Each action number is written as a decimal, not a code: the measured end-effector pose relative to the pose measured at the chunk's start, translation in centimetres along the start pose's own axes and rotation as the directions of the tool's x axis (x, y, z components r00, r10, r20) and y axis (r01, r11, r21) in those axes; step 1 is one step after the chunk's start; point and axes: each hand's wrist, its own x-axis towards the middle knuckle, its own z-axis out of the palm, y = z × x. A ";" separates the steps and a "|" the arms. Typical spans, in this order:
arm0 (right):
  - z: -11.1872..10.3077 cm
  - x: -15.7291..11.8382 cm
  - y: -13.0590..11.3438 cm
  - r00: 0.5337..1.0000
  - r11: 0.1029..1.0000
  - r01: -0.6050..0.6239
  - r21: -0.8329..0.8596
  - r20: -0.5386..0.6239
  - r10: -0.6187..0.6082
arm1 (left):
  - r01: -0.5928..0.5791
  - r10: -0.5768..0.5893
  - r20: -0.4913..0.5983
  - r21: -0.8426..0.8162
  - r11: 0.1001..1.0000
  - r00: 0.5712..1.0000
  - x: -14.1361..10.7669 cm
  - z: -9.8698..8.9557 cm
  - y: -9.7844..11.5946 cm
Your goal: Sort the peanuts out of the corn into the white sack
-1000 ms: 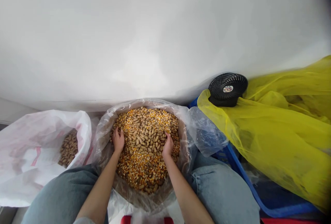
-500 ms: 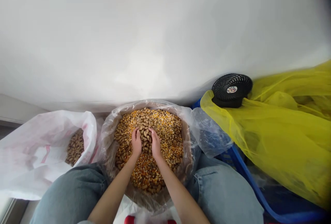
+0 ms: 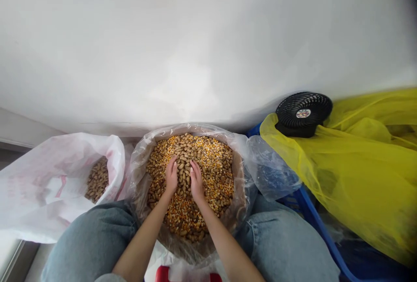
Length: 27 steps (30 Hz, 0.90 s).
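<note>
In the head view, a clear plastic bag (image 3: 138, 173) stands open between my knees, filled with unshelled peanuts (image 3: 183, 175) and loose yellow and white corn kernels (image 3: 182, 217). My left hand (image 3: 171, 177) rests on the left of a band of peanuts, palm turned inward and fingers stretched forward. Facing it from the other side is my right hand (image 3: 196, 181), its fingers also extended. Peanuts lie in the gap between the two hands. The undersides of both hands are partly hidden against the mix.
At left, a white sack (image 3: 35, 186) lies open with more peanuts (image 3: 97, 180) inside. To the right, a black fan (image 3: 302, 113) sits on yellow mesh cloth (image 3: 355, 177) draped over a blue crate (image 3: 321, 230). A white wall (image 3: 195, 47) rises behind.
My hands have parted slightly at the fingertips, widening the gap over the peanuts. The crate, fan and mesh appear a little farther right as the view shifts.
</note>
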 end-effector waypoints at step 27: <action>1.4 -1.4 -7.0 0.946 0.659 -0.257 0.707 0.047 0.319 | 0.418 -0.420 0.204 -0.747 0.517 0.884 -2.4 1.1 8.5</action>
